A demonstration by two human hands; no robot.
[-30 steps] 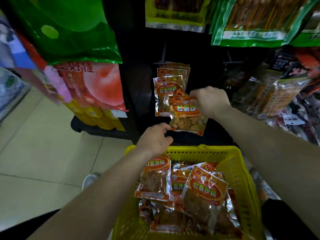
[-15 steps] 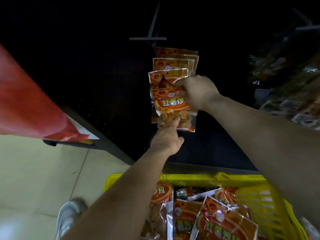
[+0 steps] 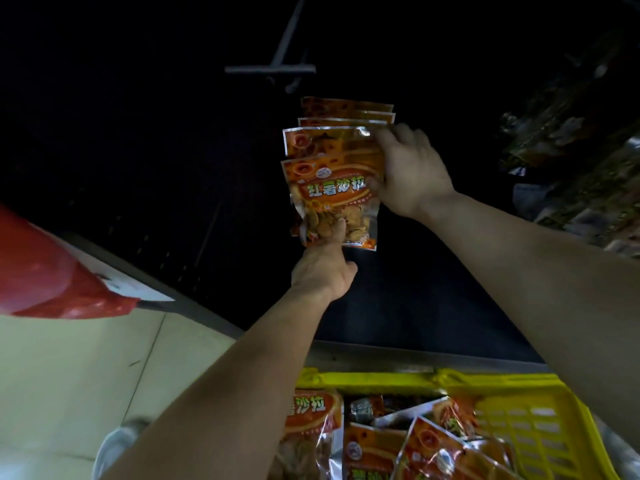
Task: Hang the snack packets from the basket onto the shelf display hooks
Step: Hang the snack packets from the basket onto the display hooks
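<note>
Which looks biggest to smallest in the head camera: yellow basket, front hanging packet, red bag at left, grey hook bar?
1. Yellow plastic basket, cut off by the frame.
2. Red plastic bag, near the camera and cropped, so uncertain against the basket.
3. Front orange hanging snack packet.
4. Grey metal hook bar.

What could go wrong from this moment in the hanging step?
The front packet is held only at its right edge by the right hand, with a left hand finger at its base. I cannot see it on the hook, so letting go might drop it. Pressing may also shift the hung packets behind it.
</note>
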